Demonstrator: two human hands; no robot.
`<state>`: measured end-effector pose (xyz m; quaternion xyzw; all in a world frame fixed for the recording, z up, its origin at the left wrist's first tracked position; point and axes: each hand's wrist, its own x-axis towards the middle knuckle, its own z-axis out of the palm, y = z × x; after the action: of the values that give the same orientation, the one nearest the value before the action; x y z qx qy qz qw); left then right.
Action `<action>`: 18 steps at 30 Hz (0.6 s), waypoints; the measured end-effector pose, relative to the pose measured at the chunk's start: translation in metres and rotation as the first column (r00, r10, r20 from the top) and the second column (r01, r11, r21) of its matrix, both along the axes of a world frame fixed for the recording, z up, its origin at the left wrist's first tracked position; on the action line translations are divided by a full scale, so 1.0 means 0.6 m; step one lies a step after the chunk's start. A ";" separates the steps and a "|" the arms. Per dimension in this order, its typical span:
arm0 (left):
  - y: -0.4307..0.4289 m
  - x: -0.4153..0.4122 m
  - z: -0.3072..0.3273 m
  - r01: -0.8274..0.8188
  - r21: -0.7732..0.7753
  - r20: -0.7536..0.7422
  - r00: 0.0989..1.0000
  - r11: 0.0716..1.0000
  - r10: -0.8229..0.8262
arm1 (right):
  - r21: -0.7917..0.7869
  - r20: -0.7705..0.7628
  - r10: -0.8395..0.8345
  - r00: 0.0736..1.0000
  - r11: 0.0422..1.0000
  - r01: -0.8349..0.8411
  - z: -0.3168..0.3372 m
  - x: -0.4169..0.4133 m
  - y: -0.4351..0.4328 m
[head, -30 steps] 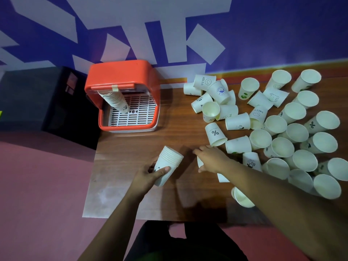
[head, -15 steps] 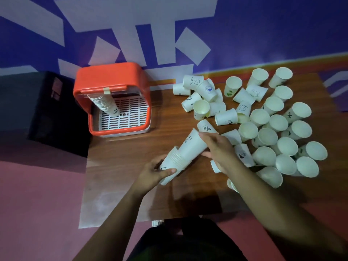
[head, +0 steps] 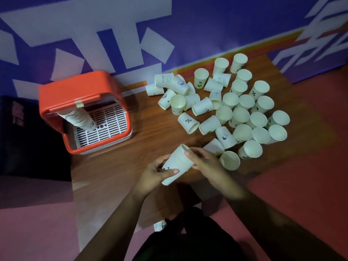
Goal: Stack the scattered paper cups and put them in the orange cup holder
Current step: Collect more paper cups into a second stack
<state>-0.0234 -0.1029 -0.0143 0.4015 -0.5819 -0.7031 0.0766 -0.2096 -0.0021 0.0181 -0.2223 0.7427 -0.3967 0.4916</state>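
Left hand (head: 160, 173) grips the bottom end of a stack (head: 177, 162) of cups, with the thumb across the front. Right hand (head: 205, 162) holds the stack near its open top. The stack is tilted over the table (head: 116, 166). Many loose cups (head: 244, 113) sit on the table to the right. The orange holder (head: 82, 91) is at the left, with a second stack (head: 79, 117) leaning inside.
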 end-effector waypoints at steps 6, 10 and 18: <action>-0.010 0.014 -0.001 0.013 -0.006 0.016 1.000 1.000 -0.012 | 0.020 -0.561 -0.106 0.821 0.990 0.142 -0.026 -0.056 0.044; -0.007 0.022 -0.009 0.055 -0.006 0.058 0.997 0.998 -0.054 | 0.245 -0.762 0.170 0.625 0.969 0.035 -0.087 -0.094 0.097; -0.005 0.027 -0.030 0.098 0.005 0.099 0.990 0.995 -0.098 | 0.341 -0.769 0.273 0.577 0.940 0.011 -0.133 -0.086 0.143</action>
<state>-0.0069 -0.1062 -0.0324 0.4067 -0.6040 -0.6853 0.0130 -0.2611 0.0835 -0.0619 -0.3530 0.9176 -0.0930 0.1574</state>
